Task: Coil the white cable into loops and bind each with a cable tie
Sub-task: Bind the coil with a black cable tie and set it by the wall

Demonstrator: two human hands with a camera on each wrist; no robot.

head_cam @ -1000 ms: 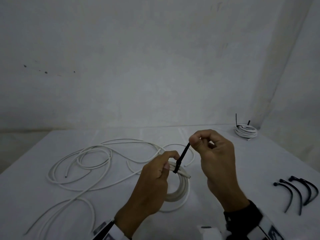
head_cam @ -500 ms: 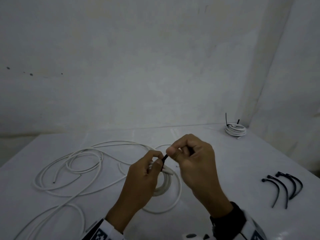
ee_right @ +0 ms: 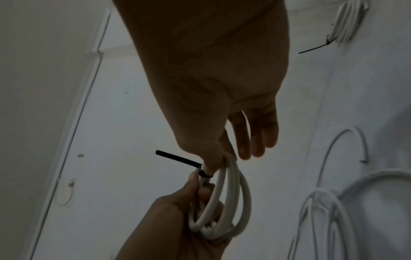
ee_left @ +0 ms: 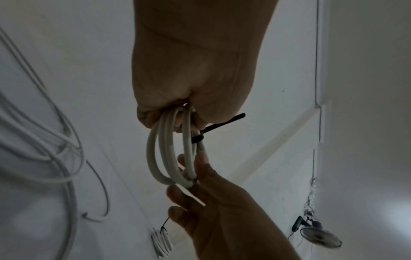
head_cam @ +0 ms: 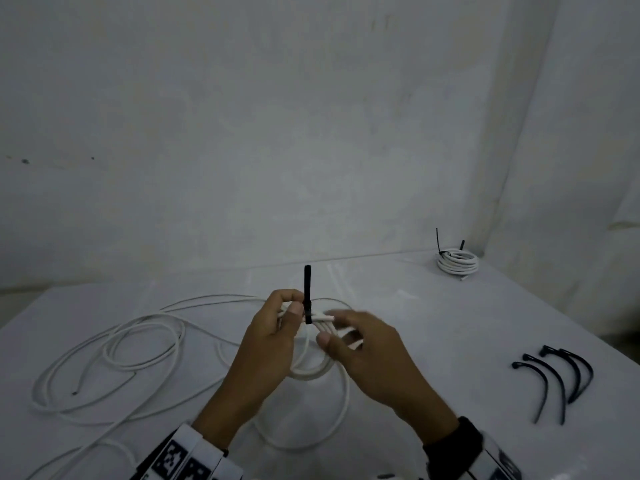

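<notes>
1. The left hand gripped a small coil of the white cable above the white table, fingers curled round its strands.
2. A black cable tie circled the coil just beside the left thumb, its tail standing upright.
3. The right hand was loose, fingers spread and extended, fingertips touching the coil; it clasped nothing.
4. The rest of the cable sprawled in slack curves over the table's left half, one cut end lying free.
5. A finished bound coil sat at the far right corner, well apart.
6. Spare black ties lay near the right edge.
7. Plain pale walls met behind the table; a small fan showed in the left wrist view.
</notes>
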